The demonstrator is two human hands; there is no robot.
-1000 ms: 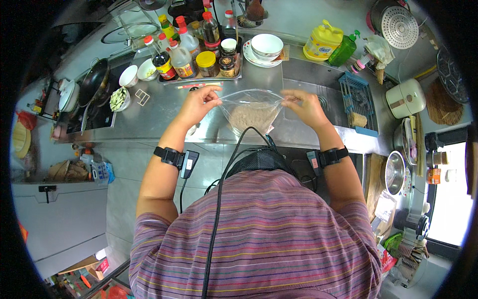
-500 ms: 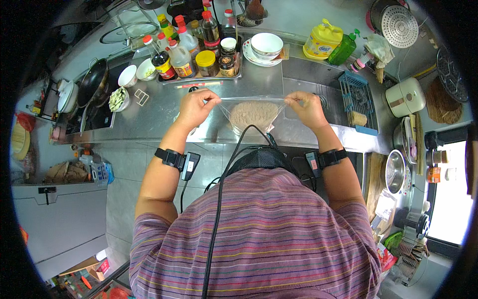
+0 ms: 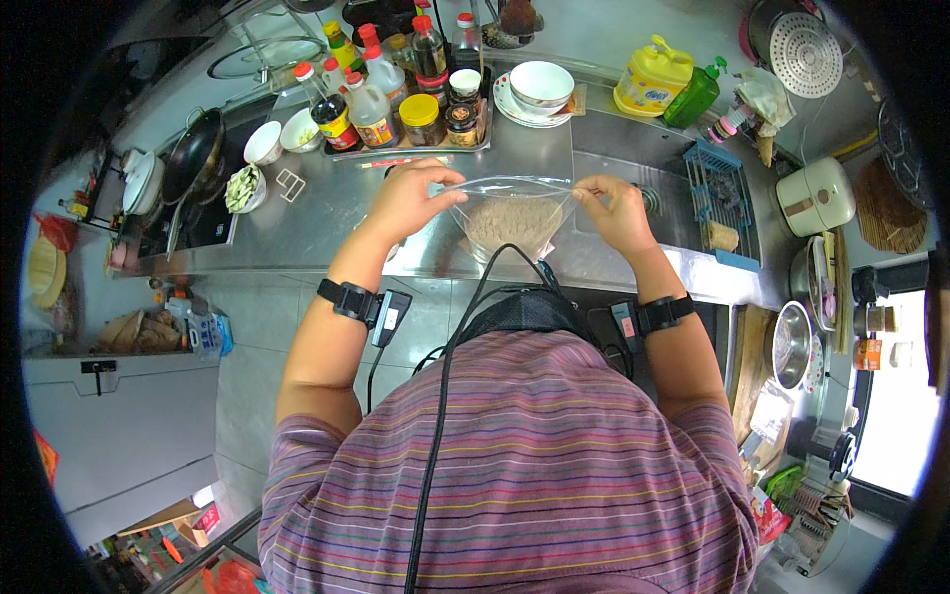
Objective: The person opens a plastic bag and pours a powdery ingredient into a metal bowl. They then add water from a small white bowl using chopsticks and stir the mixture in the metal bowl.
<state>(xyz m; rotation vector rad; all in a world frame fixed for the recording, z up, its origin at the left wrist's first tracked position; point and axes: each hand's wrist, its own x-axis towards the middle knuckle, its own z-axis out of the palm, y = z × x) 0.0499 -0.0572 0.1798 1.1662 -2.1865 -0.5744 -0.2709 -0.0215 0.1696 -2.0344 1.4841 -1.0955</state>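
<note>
Between my hands is a clear plastic bag (image 3: 515, 223) holding a light brown powder, at the front of the steel counter. Its mouth is spread in an oval. My left hand (image 3: 414, 198) pinches the left corner of the mouth between thumb and fingers. At the right corner, my right hand (image 3: 616, 206) grips the rim the same way. The bag's lower edge is partly covered by a black cable (image 3: 495, 259) that loops up from my chest.
Behind the bag stands a tray of sauce bottles (image 3: 371, 114), beside stacked white bowls (image 3: 541, 85). The sink with a blue rack (image 3: 722, 198) lies to the right. Leftward are a bowl of sliced vegetable (image 3: 243, 188), smaller bowls and a black wok (image 3: 193, 158).
The bag's mouth has gone from a flat, stretched line to an open oval. Both hands have come slightly closer together, and the whole view has shifted a little.
</note>
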